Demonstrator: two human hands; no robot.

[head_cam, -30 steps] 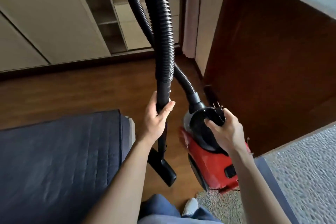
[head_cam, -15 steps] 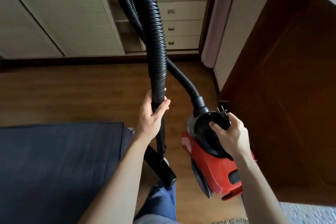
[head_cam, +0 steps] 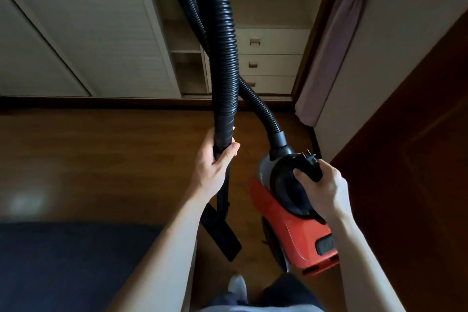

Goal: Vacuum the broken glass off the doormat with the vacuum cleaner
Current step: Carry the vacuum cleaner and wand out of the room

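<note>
Above the wooden floor (head_cam: 101, 159), beside a dark blue pad (head_cam: 63, 261), the red vacuum cleaner (head_cam: 291, 233) hung at right. Its black hose (head_cam: 225, 58) looped up out of view. Left hand (head_cam: 215, 167) gripped the hose's lower end, nozzle (head_cam: 222, 235) below; right hand (head_cam: 321, 185) curled round the black handle (head_cam: 278, 177).
</note>
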